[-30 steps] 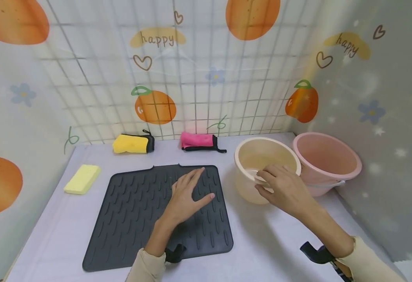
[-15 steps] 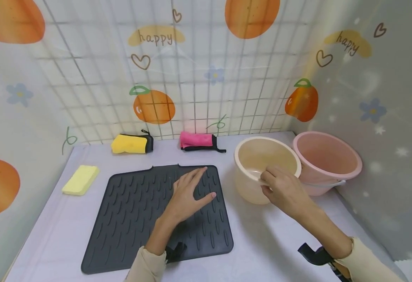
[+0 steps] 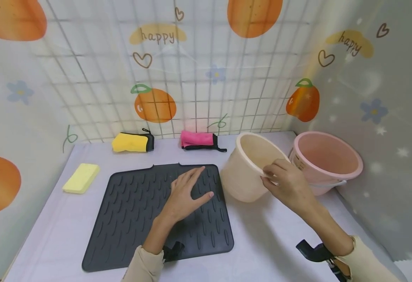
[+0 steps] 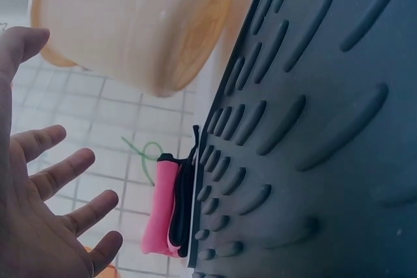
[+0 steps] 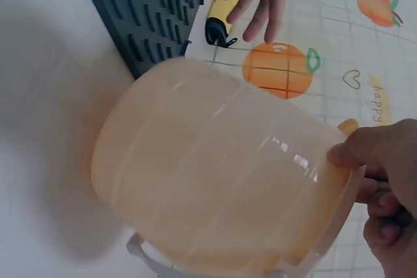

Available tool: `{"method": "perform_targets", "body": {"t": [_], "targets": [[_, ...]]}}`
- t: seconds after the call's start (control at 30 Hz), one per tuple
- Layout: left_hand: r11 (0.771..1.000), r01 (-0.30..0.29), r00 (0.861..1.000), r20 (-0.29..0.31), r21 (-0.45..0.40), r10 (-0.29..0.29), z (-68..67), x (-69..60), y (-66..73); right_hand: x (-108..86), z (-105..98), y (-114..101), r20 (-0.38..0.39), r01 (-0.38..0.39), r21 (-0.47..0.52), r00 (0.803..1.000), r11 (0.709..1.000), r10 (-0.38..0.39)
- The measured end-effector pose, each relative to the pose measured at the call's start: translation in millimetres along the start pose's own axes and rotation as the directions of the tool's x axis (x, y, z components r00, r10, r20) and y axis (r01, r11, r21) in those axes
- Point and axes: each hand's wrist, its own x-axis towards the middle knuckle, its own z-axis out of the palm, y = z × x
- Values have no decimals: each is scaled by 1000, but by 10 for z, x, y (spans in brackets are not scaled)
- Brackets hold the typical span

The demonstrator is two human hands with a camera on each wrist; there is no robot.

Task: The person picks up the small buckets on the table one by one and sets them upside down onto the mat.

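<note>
A cream plastic bucket (image 3: 244, 176) leans to the left beside the dark grey ridged mat (image 3: 138, 219); its base appears lifted off the table in the left wrist view. My right hand (image 3: 290, 188) pinches the near right part of its rim, the thumb (image 5: 352, 151) on the outer wall and the fingers inside. A pale handle (image 5: 150, 262) hangs along the bucket's side in the right wrist view. Above the mat, my left hand (image 3: 184, 197) hovers with its fingers spread, holding nothing. In the left wrist view the bucket (image 4: 124, 24) is past the left fingertips.
A pink bucket (image 3: 308, 168) stands on the right, near the cream one. Along the back lie a rolled yellow cloth (image 3: 131, 142) and a rolled pink cloth (image 3: 198, 140). A pale yellow sponge (image 3: 81, 178) lies on the left. A printed curtain hangs behind.
My right hand has closed on the cream bucket's rim. The bucket, upright before, now tilts with its base swung left towards the mat. My left hand has barely moved.
</note>
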Motion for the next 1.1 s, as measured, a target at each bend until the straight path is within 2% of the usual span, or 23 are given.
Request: {"method": "perform_targets", "body": {"t": [0.2, 0.37, 0.53, 0.87, 1.1], "targets": [[1000, 8, 1000, 2, -7, -8, -28, -19, -30, 10, -17, 9, -71, -65, 6, 995, 998, 65], [1000, 24, 1000, 7, -12, -24, -41, -38, -42, 1, -12, 24, -144, -89, 97, 984, 991, 103], [999, 28, 1000, 1, -32, -28, -56, -50, -34, 1, 1, 31, -218, -113, 181, 964, 977, 152], [998, 26, 999, -23, -61, -28, -114, -57, -14, -8, -46, -8, -223, -243, 250, 928, 937, 300], [997, 25, 999, -30, -76, -27, -154, -47, 28, 20, -35, -64, -257, -276, 305, 898, 911, 358]]}}
